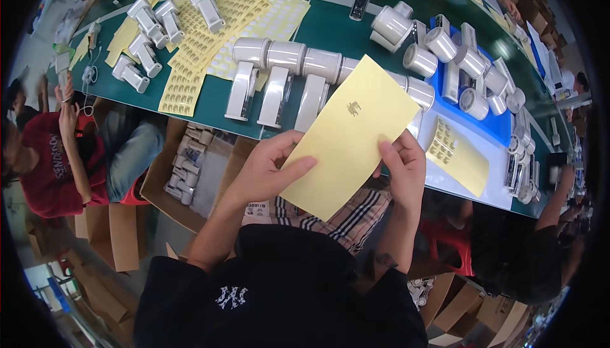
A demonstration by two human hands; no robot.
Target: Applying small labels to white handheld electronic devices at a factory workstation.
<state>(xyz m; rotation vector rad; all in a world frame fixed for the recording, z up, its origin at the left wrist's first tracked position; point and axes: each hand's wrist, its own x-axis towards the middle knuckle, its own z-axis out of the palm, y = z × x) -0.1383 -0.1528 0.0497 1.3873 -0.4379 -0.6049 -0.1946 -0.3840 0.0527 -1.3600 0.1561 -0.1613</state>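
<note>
Black shirt [286,278] is closest to me, bottom of view. Above it: yellow sheet [352,157], tilted over the lap at the front edge of the desk [213,103], top part overlapping the row of white devices [286,59] in view.

Left grip [270,173] pinches the sheet's left edge, thumb on top. Right grip [405,171] pinches the right edge, same way.

Risks, my read:
- Sheet looks thin, edge-held only. If either thumb slackens, that side could droop or slip onto the plaid legwear [365,218].
- Uneven pull or twist could crease it.
- Dark marks [354,108] near the top: a dragging finger might scuff or lift them. Can't tell if they're stickers.
- Top corner: can't tell if it touches the devices. Swinging forward might nudge one over.
</note>
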